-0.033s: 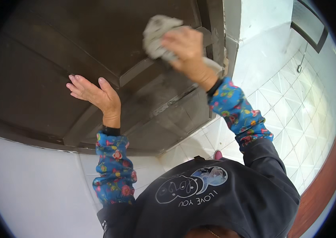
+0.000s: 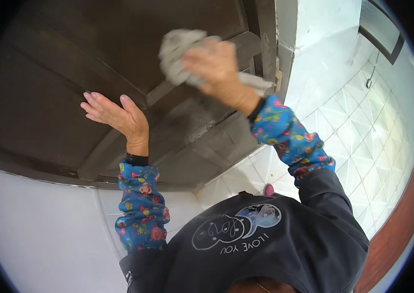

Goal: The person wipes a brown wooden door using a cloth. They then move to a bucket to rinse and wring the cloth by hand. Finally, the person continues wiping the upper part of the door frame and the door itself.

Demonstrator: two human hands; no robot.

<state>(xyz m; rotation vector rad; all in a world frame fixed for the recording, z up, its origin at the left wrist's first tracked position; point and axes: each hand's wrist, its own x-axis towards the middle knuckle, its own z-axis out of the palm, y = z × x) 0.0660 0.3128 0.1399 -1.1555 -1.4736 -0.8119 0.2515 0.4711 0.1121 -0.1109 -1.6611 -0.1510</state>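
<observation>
A dark brown panelled door [image 2: 70, 53] stands before me. My right hand [image 2: 212, 63], a little blurred, presses a crumpled grey-white cloth [image 2: 173, 53] against its upper panel area, and a loose end of the cloth trails behind toward the wrist. To the left and lower down, my left hand [image 2: 116, 115] holds nothing; its fingers are stretched out and the thumb stands apart, near the door's surface. Whether the left hand touches the door I cannot tell. Blue flowered sleeve covers are on both forearms.
A white wall [image 2: 324, 29] meets the door frame on the right. White tiled floor [image 2: 348, 122] lies beyond, with a reddish-brown board [image 2: 392, 239] at the far right. A dark-framed pane [image 2: 382, 34] hangs at the upper right. White wall [image 2: 46, 219] runs below left.
My right hand and the cloth have slid left and slightly down over the door. The left hand stays almost where it was.
</observation>
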